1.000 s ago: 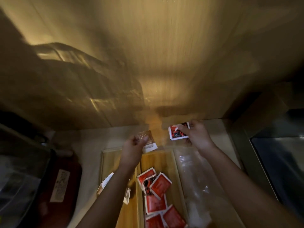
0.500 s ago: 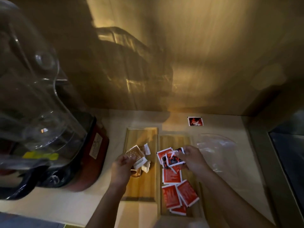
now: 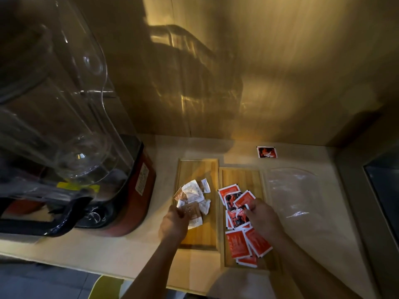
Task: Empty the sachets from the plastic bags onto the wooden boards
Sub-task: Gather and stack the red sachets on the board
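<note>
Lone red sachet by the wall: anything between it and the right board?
Nothing. In the head view, only bare counter separates the lone red sachet from the right board.

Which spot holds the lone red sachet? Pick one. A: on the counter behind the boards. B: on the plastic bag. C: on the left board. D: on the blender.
A: the lone red sachet lies on the bare counter behind the right board.

Your left board [image 3: 197, 171] holds pale brown-and-white sachets [image 3: 192, 194]; at its three o'clock, the right board [image 3: 241, 176] holds red sachets [image 3: 248, 244]; an empty clear bag [image 3: 295, 197] lies flat beyond.
</note>
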